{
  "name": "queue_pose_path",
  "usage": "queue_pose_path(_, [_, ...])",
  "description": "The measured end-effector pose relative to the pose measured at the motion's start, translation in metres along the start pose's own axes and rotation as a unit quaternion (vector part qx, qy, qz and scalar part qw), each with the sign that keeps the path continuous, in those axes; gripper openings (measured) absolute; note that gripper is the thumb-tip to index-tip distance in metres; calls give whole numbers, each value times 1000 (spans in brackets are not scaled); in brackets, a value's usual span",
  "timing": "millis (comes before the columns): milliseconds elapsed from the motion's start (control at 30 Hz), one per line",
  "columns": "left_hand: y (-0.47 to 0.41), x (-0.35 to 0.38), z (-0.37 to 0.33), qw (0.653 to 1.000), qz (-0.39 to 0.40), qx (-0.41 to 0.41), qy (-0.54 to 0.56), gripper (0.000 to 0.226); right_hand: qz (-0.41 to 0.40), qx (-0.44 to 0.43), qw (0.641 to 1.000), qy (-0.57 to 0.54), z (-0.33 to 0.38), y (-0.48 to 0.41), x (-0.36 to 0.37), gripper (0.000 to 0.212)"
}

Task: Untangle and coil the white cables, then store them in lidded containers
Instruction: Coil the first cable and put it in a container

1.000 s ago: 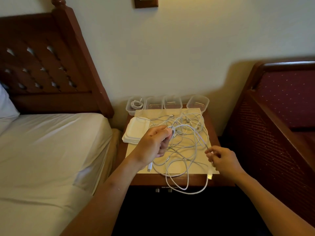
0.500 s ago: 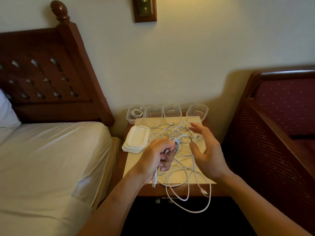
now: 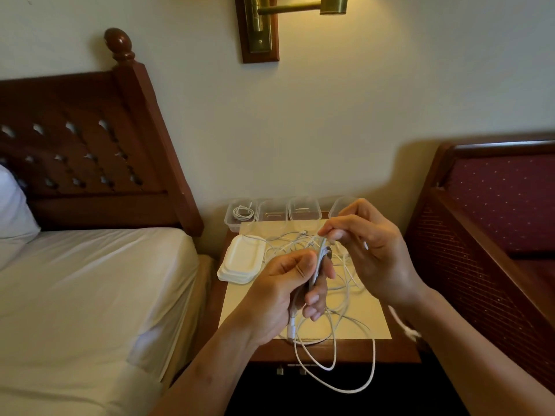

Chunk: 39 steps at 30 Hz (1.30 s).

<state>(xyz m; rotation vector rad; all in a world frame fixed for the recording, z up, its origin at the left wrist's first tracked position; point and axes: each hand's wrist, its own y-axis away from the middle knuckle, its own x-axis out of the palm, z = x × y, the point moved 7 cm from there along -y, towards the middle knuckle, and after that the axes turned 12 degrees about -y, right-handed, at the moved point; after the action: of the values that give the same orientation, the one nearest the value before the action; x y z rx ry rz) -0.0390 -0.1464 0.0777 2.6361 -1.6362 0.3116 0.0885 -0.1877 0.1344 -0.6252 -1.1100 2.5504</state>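
A tangle of white cables [image 3: 345,283] lies on a cream mat [image 3: 354,325] on the wooden nightstand. My left hand [image 3: 282,295] grips a small coil of cable [image 3: 319,262], and a plug end hangs below the fist. My right hand [image 3: 369,250] pinches the cable at the top of that coil. Long loops hang over the nightstand's front edge [image 3: 345,370]. Several clear containers [image 3: 301,209] stand in a row at the back; the leftmost container [image 3: 242,212] holds a coiled cable. A stack of white lids [image 3: 241,262] lies at the mat's left.
A bed with a white sheet [image 3: 90,295] and a wooden headboard [image 3: 90,151] is on the left. An upholstered wooden chair [image 3: 495,220] stands to the right. A brass wall lamp [image 3: 270,22] hangs above the nightstand.
My right hand has moved from the mat's right edge up to the coil in my left hand and now pinches the cable there. The camera has tilted upward.
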Motion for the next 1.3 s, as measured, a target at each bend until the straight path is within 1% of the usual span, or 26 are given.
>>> queue_pose_path(100, [0, 6, -9, 1000, 19, 17, 10, 33, -1, 26, 998, -50, -1, -5, -2, 16])
queue_pose_path(167, [0, 10, -15, 998, 32, 28, 36, 32, -16, 51, 994, -91, -4, -5, 0, 18])
queue_pose_path(267, [-1, 14, -23, 995, 38, 56, 80, 29, -30, 129, 982, -135, -15, 8, 14, 19])
queue_pose_path(367, [-3, 10, -29, 995, 4, 81, 50, 27, -6, 220, 958, -183, -18, 23, 39, 25])
queue_pose_path(433, [-3, 6, -31, 995, -29, 87, 35, 25, 9, 254, 943, -214, -13, 29, 51, 28])
queue_pose_path(500, [-4, 2, -33, 993, -61, 92, 36, 24, 17, 274, 945, -178, -18, 34, 54, 30])
queue_pose_path(567, [-6, -6, -36, 990, -96, 100, 39, 24, 58, 295, 947, -115, -23, 42, 60, 32])
queue_pose_path(633, [-8, -15, -40, 985, -130, 113, 10, 24, 94, 311, 945, -45, -26, 49, 65, 30])
queue_pose_path(700, [-10, -20, -44, 976, -161, 126, -72, 22, 105, 319, 942, -7, -22, 50, 64, 35])
queue_pose_path(767, [-13, -18, -49, 964, -167, 142, -153, 22, 115, 323, 939, 13, -15, 46, 61, 37])
queue_pose_path(833, [-16, -16, -54, 947, -168, 154, -226, 21, 144, 324, 935, 23, -10, 42, 61, 32])
queue_pose_path(933, [-23, -23, -57, 908, -181, 146, -350, 22, 205, 333, 920, 37, 0, 38, 64, 21])
queue_pose_path(1000, [-27, -29, -55, 879, -167, 129, -428, 28, 218, 336, 915, 51, 6, 33, 59, 18])
queue_pose_path(1067, [-30, -38, -45, 866, -134, 105, -470, 31, 241, 345, 906, 47, 9, 29, 54, 20])
queue_pose_path(1133, [-31, -46, -33, 865, -103, 82, -483, 30, 299, 364, 881, 54, 11, 29, 52, 22])
queue_pose_path(1200, [-29, -53, -20, 878, -78, 53, -469, 29, 361, 352, 859, 86, 14, 30, 54, 26])
queue_pose_path(1233, [-27, -56, -14, 888, -65, 39, -454, 28, 381, 333, 855, 116, 15, 29, 54, 26])
queue_pose_path(1300, [-22, -60, -3, 906, -49, 13, -420, 31, 373, 288, 860, 195, 12, 20, 49, 24])
